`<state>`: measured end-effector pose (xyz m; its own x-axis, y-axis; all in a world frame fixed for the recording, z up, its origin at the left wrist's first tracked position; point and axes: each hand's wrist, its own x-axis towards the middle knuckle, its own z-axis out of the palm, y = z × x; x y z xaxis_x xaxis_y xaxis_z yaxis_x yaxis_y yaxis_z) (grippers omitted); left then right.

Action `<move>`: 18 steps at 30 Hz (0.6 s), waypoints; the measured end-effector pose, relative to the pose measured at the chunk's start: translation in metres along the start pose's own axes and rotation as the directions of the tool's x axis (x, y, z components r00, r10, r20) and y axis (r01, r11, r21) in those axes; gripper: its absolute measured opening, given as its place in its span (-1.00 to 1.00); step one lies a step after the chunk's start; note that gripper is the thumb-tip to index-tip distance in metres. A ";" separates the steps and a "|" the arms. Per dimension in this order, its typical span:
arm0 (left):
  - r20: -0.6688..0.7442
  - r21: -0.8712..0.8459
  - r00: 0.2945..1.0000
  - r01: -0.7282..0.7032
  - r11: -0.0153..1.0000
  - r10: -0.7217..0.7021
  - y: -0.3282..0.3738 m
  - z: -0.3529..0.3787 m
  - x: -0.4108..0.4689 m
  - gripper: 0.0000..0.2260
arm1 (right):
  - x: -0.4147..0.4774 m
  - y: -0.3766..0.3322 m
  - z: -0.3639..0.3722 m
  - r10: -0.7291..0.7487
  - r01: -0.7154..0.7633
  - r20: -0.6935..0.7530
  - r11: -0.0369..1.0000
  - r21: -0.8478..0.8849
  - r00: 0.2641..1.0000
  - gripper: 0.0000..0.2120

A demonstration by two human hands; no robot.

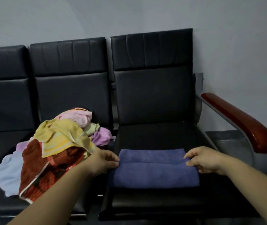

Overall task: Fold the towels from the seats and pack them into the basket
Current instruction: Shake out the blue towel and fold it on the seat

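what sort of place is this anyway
Probably a waiting area or lobby: a row of joined black padded seats stands against a bare grey wall, with a wooden armrest at the row's end.

On right seat [153, 135] a folded towel [153, 171], towel heap [59, 143] on middle seat [71, 95] to its left

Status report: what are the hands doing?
Left hand and right hand pinch folded blue terry towel on black padded seat. Heap of coloured towels lies alongside. Nothing blocks.
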<state>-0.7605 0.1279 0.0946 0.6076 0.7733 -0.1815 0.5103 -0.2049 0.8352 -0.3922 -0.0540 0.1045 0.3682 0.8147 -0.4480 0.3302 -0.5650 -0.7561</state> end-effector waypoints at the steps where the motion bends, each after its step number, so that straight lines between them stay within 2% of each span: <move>1: 0.011 0.024 1.000 0.020 1.000 -0.020 -0.001 0.001 0.000 -0.92 | 0.000 0.001 0.003 0.010 -0.009 0.004 0.999 -0.044 1.000 -0.85; 4: -0.035 0.075 0.999 0.007 0.997 -0.004 -0.003 0.007 0.005 -0.94 | 0.002 -0.002 0.008 -0.024 0.020 -0.035 0.994 -0.104 0.999 -0.85; 7: -0.178 0.005 0.981 -0.077 0.997 0.077 0.002 0.011 0.014 -0.90 | 0.006 -0.008 0.007 -0.085 0.072 -0.104 0.990 -0.118 0.991 -0.85; 10: -0.262 -0.003 0.958 -0.125 0.992 0.120 0.008 0.017 0.030 -0.89 | 0.012 -0.011 0.001 -0.106 0.094 -0.180 0.993 -0.072 0.978 -0.87; 14: -0.325 0.018 0.941 -0.097 0.995 0.098 0.001 0.024 0.057 -0.89 | 0.030 -0.007 -0.001 -0.126 0.130 -0.289 0.991 -0.004 0.949 -0.87; 18: -0.379 0.101 0.920 -0.067 0.993 0.100 -0.004 0.029 0.083 -0.87 | 0.056 -0.002 0.001 -0.132 0.128 -0.360 0.991 -0.034 0.924 -0.87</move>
<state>-0.6939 0.1757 0.0613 0.3792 0.9183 0.1138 0.5277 -0.3156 0.7886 -0.3735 -0.0065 0.0803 0.6096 0.7798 -0.1425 0.4039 -0.4602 -0.7906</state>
